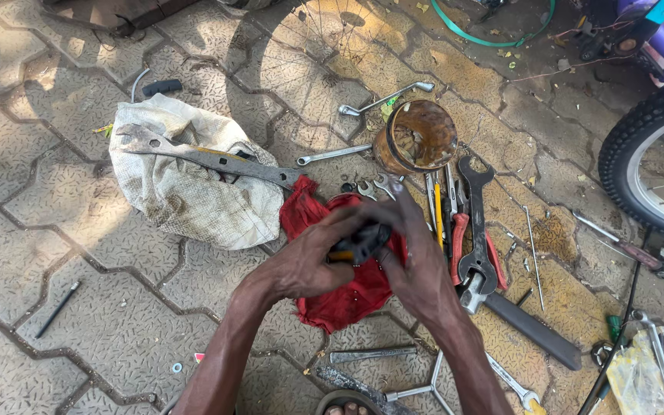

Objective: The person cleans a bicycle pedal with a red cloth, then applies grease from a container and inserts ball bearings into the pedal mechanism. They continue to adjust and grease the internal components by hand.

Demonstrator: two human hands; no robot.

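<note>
Both of my hands meet over a red cloth lying on the paved ground. My left hand grips a small black part with a bit of orange on it from the left. From the right, my right hand closes its fingers on the same part. What kind of part it is cannot be made out. A rusty tin can stands just beyond my hands, and several wrenches and pliers lie right beside my right hand.
A dirty white sack with a long flat wrench across it lies to the left. More spanners are scattered at the bottom. A bicycle wheel stands at the right edge, and a purple frame at the top right.
</note>
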